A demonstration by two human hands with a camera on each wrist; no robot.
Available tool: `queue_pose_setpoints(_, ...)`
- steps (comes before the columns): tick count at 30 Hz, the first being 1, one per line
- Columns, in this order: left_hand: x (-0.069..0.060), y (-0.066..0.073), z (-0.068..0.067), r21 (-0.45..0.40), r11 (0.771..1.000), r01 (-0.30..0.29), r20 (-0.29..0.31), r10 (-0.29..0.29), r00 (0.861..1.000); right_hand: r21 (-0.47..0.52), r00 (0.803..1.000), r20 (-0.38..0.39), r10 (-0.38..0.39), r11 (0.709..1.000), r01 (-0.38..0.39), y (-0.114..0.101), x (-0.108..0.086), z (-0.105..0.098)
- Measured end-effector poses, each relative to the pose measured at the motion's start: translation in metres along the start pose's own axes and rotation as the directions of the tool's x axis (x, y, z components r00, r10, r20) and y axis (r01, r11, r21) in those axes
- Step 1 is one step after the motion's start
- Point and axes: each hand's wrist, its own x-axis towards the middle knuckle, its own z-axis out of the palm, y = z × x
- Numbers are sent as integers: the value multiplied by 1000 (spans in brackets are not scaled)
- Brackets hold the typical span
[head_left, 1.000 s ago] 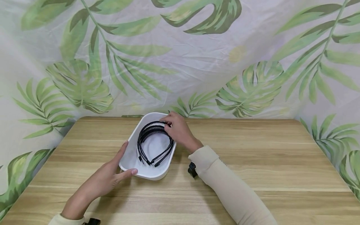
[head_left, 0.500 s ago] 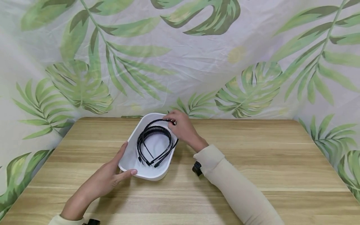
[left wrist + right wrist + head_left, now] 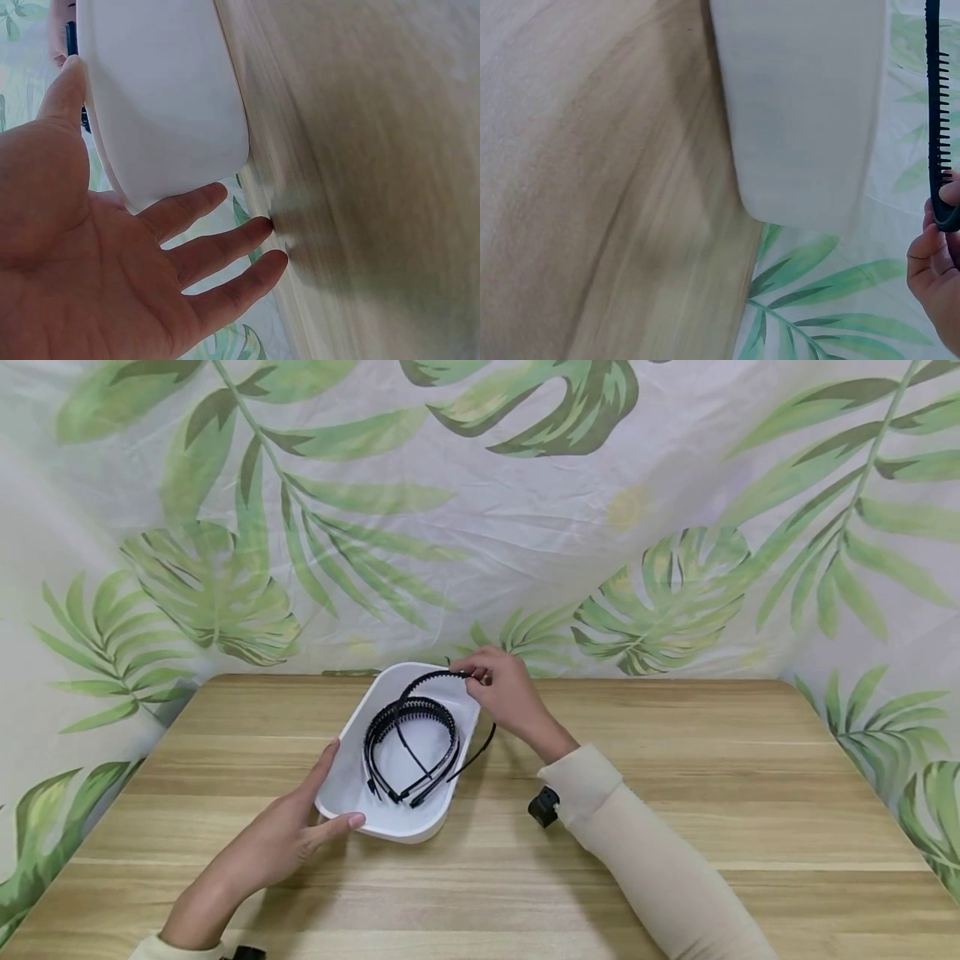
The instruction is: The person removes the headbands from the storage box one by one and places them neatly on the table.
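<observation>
A white container [image 3: 342,777] holds several black toothed headbands [image 3: 371,745]. At its near left corner is my left hand [image 3: 281,835], gripping the corner with the thumb over the near rim and fingers along the left side. In the left wrist view, three fingers of this hand [image 3: 112,262] are fairly straight and spread under the container [image 3: 165,97]. My right hand [image 3: 510,697] pinches one headband [image 3: 429,677] above the far right rim. That band is tilted, one end over the container, the other outside. The right wrist view shows fingers [image 3: 937,255] on the toothed band [image 3: 934,112].
The wooden table [image 3: 675,793] extends around the container. Behind it hangs a leaf-patterned cloth [image 3: 525,543], close to the table's back edge. A black wrist device [image 3: 543,807] is at the right sleeve, another [image 3: 247,952] at the left.
My right hand has moved right and slightly up, drawing one headband away from the others and partly over the rim. The left hand and container have barely moved.
</observation>
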Motion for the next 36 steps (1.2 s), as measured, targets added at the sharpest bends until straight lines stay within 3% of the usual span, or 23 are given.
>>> queue_pose_setpoints(6, 0, 0, 0, -4, 1000, -4, -2, 4, 1000, 66, 998, 2, 69, 995, -69, 0, -2, -9)
queue_pose_setpoints(15, -1, -1, 0, 0, 1000, 18, 8, -18, 1000, 103, 993, 15, 114, 988, -115, 3, -4, -24)
queue_pose_setpoints(36, -1, -2, 1, -1, 1000, 9, 4, -9, 1000, 143, 948, 55, 313, 937, -317, 38, -11, -57)
